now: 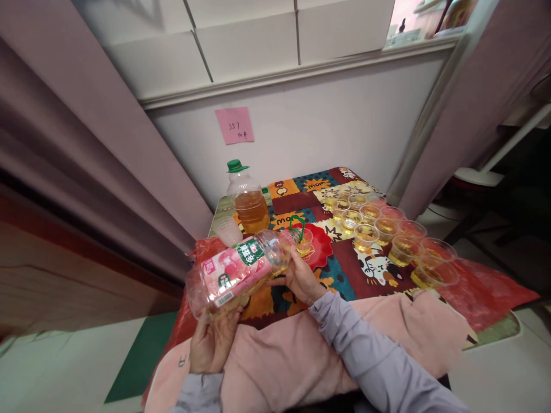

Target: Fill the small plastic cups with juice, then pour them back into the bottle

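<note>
A large clear plastic juice bottle (241, 268) with a pink and green label lies tilted in my two hands, its neck lower right of the green-capped one. My left hand (215, 338) supports the bottom end from below. Around the neck end, my right hand (301, 278) grips with its fingers curled. The neck, with a green handle ring (297, 228), is over a clear plastic cup (305, 244) that holds some yellow liquid. That cup stands on a red scalloped plate (323, 252).
Several cups of yellow liquid (365, 236) stand in rows at the right. A second bottle (252, 209) of amber liquid, green-capped, stands behind. Near it are stacked empty cups (229, 230). A pink cloth (275, 361) covers the near edge; a pink note (235, 126) is on the wall.
</note>
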The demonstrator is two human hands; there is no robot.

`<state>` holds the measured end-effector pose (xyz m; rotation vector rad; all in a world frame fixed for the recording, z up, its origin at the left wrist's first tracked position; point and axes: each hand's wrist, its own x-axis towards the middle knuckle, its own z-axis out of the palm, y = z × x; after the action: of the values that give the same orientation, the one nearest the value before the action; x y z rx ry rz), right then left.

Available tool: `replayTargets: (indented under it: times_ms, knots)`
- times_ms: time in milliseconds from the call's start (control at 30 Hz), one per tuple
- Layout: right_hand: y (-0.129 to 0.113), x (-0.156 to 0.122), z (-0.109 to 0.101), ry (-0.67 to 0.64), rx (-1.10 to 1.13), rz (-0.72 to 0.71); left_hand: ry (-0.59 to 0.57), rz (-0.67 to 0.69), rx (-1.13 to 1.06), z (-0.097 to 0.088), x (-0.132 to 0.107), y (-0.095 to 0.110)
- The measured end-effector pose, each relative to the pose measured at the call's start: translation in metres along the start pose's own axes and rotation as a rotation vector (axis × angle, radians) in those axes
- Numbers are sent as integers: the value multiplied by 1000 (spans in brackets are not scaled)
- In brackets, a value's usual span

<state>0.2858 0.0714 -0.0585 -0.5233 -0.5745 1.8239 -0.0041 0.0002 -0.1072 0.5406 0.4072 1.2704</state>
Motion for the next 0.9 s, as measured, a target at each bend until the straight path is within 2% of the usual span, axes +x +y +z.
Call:
replayTargets:
  times_ms: [133, 367, 467, 600, 667, 733, 833, 900]
  knots:
    - [0, 0, 0, -14, -9, -9, 181, -20, 13, 13, 2, -2]
    - [-1, -2, 2, 18, -31, -38, 400, 194, 244, 28, 9, -16]
    - [1, -3, 3, 54, -51, -45, 521, 284, 356, 47, 14, -21]
    - [6, -5, 2, 90, -101, -88, 515, 404, 476, 84, 20, -24]
    - [8, -6, 2, 101, -146, -121, 530, 460, 495, 93, 21, -27]
    - [10, -7, 1, 115, -186, -149, 566, 493, 493, 89, 20, -30]
    - [12, -8, 1, 150, -216, -169, 609, 549, 526, 68, 15, -33]
    - [13, -8, 1, 164, -230, -180, 602, 588, 653, 53, 11, -33]
